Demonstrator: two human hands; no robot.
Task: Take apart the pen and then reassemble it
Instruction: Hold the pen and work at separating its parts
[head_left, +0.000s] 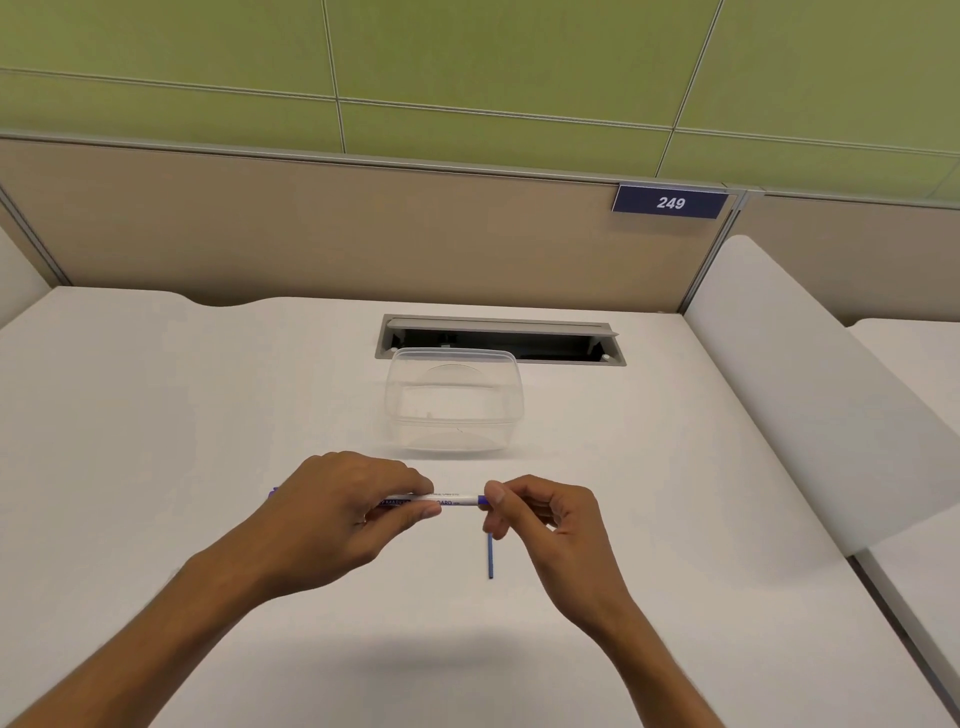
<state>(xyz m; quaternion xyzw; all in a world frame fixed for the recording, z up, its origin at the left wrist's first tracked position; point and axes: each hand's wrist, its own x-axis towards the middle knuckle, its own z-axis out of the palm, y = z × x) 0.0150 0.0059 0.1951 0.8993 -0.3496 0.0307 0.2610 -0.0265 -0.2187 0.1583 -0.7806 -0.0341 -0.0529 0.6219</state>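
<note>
The left hand is holding the pen level above the near counter, fingers clamped round its barrel. The right hand is pinching the blue end, perhaps twisting it; keeping the barrel steady helps. A blue rod is lying just below.

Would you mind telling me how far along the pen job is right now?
Partly apart: a thin blue stick, likely the refill, lies loose on the desk. In hand: the left hand holds the white pen barrel level while the right hand pinches its blue end. Whether that end is coming off or going on is unclear. Full reassembly remains.
</note>
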